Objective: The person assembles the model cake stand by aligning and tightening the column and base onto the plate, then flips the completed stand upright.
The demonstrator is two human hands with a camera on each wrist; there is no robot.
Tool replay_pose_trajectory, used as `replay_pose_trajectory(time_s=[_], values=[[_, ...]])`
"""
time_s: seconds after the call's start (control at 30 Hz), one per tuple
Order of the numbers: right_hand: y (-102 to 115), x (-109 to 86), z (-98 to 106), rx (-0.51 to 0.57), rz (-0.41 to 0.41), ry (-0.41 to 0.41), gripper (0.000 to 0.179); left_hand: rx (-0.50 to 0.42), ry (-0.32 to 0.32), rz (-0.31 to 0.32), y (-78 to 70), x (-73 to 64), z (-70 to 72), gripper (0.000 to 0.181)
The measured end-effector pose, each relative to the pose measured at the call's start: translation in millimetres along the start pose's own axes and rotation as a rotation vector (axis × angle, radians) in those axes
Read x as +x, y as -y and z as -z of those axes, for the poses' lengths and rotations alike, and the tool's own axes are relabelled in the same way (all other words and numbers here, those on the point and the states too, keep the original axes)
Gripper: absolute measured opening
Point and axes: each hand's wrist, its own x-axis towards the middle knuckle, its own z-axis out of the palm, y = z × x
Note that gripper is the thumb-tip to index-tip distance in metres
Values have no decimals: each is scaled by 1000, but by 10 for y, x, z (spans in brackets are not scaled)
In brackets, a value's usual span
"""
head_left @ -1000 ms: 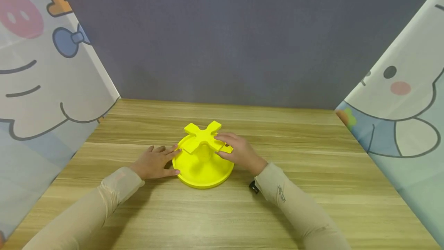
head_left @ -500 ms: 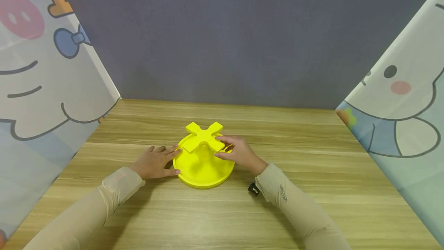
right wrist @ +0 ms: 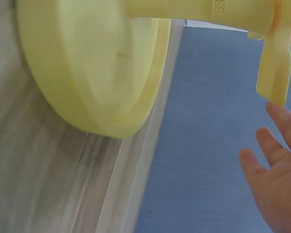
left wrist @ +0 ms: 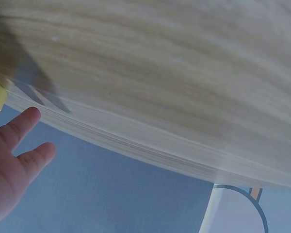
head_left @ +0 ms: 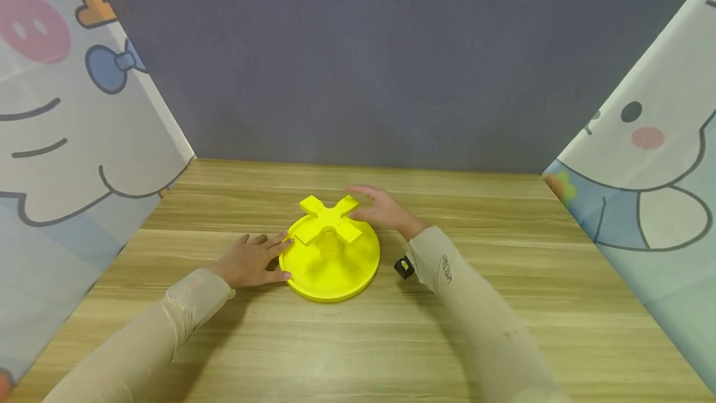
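A yellow round shallow dish [head_left: 313, 282] lies on the wooden table, with a post [head_left: 329, 247] rising from its middle. A flat yellow cross-shaped piece [head_left: 329, 217] tops the post, its arms spread out diagonally. My left hand [head_left: 252, 261] rests at the dish's left rim with fingers spread. At the far right arm of the cross, my right hand [head_left: 386, 209] is held with thumb and fingers apart around the arm's tip. The right wrist view shows loosely extended fingers [right wrist: 275, 127] close to the end of a cross arm [right wrist: 275, 68], and a number marked on the post.
The wood-grain table [head_left: 347, 353] reaches back to a dark grey partition [head_left: 358, 67]. Cartoon-printed fabric panels [head_left: 61, 111] stand on both sides. A small black device [head_left: 404, 267] sits at my right wrist.
My right hand has moved from the near right arm of the cross to its far right arm, and its fingers have spread. The left hand stays at the rim.
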Motion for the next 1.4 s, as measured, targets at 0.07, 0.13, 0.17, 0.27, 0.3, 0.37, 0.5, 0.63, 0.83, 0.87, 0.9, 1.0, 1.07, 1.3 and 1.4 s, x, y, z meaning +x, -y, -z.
replay_pose_trajectory(time_s=[0.07,0.13,0.17,0.27,0.3,0.37,0.5,0.63,0.83,0.87,0.9,1.0,1.07,1.3,1.4], values=[[19,29,-10,2,-27,51,55,3,-2,-2,-4,-2,4,80],[30,37,-23,-6,-26,70,53,5,-4,-3,-9,-4,7,80],[30,36,-29,-13,-22,70,51,6,-4,-3,-9,-3,6,80],[28,19,-32,-22,0,54,47,12,-2,-3,-1,4,-3,80],[26,12,-30,-30,12,45,45,14,-3,-3,6,6,-9,81],[23,-2,-24,-43,21,34,43,17,-4,-4,13,7,-16,81],[2,-25,-23,-54,19,28,45,16,-5,-6,16,5,-23,80],[-12,-52,-20,-51,9,29,45,17,-7,-9,18,15,-24,81],[10,-128,-44,-77,24,16,37,15,-24,-19,17,11,-32,82],[15,-149,-56,-67,23,10,37,14,-28,-21,14,8,-32,81],[17,-171,-70,-65,19,3,36,10,-30,-20,11,7,-32,81],[33,-255,-114,-56,-4,-9,37,3,-25,-22,-1,10,-32,82],[52,-313,-128,-55,-3,-1,37,3,-15,-23,-6,21,-23,81],[184,-438,-123,-105,60,82,34,2,15,-3,3,27,23,81],[254,-468,-132,-126,81,123,33,-6,16,-3,17,10,12,82]])
